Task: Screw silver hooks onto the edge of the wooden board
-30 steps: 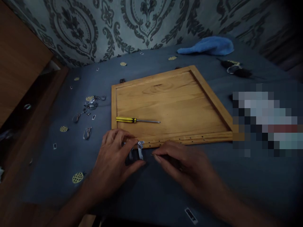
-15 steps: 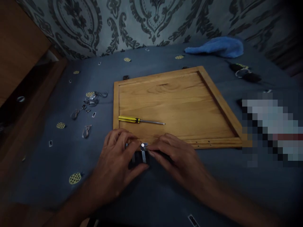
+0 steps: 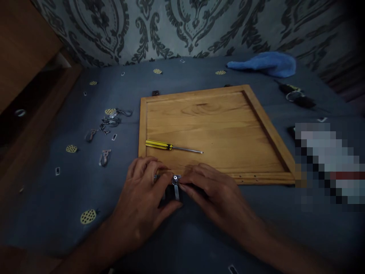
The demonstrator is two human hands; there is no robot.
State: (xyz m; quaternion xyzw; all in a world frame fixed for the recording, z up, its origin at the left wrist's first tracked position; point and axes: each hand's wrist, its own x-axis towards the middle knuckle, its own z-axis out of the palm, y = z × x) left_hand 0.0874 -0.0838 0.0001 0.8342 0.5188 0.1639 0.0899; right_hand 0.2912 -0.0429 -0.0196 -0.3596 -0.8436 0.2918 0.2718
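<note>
At the near edge of a framed wooden panel point(image 3: 199, 121) sits a small metal latch point(image 3: 176, 190) with a cross-head screw in its top. My left hand point(image 3: 142, 192) curls around the latch from the left, index finger by the screw and thumb below. From the other side, my right hand point(image 3: 211, 186) pinches at the latch's right edge; its fingertips partly hide what they grip. Lying on the panel just beyond my hands is a yellow-and-black screwdriver point(image 3: 173, 147), tip to the right.
Several loose metal latches point(image 3: 111, 121) lie on the blue patterned cloth point(image 3: 57, 201) at left, one point(image 3: 105, 157) nearer. A blue rag point(image 3: 268, 64) is at the back right, above a dark object with a ring point(image 3: 296, 96). A brown wooden cabinet point(image 3: 28, 49) borders the left.
The view has shifted slightly, so the panel and screwdriver appear a little lower and to the right. Both hands keep their grip at the latch.
</note>
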